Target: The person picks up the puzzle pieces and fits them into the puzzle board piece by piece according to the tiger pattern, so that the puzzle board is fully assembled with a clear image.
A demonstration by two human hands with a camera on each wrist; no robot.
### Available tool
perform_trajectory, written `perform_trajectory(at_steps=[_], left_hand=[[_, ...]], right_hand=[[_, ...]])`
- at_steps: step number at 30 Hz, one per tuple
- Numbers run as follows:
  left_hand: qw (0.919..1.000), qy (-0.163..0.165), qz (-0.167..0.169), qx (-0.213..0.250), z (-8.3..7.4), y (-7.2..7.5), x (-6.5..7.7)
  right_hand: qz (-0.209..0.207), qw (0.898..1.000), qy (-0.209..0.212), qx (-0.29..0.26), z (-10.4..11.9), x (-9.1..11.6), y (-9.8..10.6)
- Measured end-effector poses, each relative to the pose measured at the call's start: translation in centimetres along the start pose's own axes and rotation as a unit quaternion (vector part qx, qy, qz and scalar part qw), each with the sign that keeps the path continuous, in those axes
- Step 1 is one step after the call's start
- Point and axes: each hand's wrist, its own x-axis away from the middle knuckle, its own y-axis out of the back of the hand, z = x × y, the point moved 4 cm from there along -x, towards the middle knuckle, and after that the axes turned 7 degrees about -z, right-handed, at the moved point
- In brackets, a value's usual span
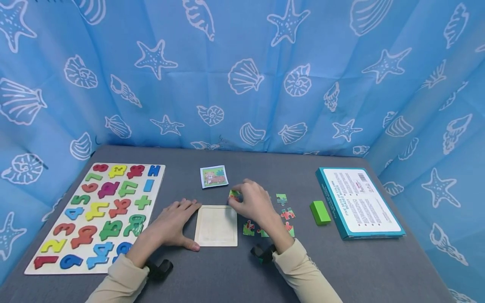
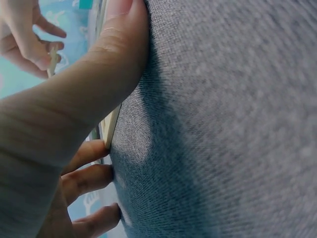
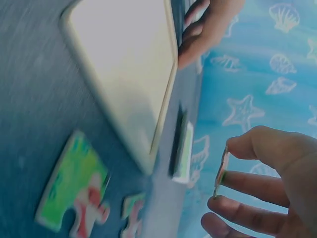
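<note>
A square, pale wooden puzzle tray (image 1: 216,226) with a raised rim lies flat on the table, nothing set inside it. My left hand (image 1: 172,225) holds its left side, thumb at the near corner and index finger at the far corner. Just past the tray's far right corner, my right hand (image 1: 257,206) pinches a jigsaw piece (image 3: 221,171) between thumb and fingers, raised off the table. Several loose jigsaw pieces (image 1: 248,227) lie to the right of the tray, some partly hidden under the right hand and wrist. Behind the tray lies a small picture card (image 1: 214,176) showing an animal.
On the left is a white number board (image 1: 125,184) with coloured numerals. A green block (image 1: 320,212) stands right of the loose pieces, beside a teal-edged box (image 1: 363,202). A blue curtain (image 1: 242,75) hangs behind the grey table (image 1: 212,277).
</note>
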Motion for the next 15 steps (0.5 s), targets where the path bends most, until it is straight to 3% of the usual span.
perform_trajectory(at_steps=[15], left_hand=[[0.9999,-0.01,-0.006,0.005,0.0,0.1,0.1]], right_hand=[[0.046,0.997,0.054,0.012,4.4,0.6,-1.3]])
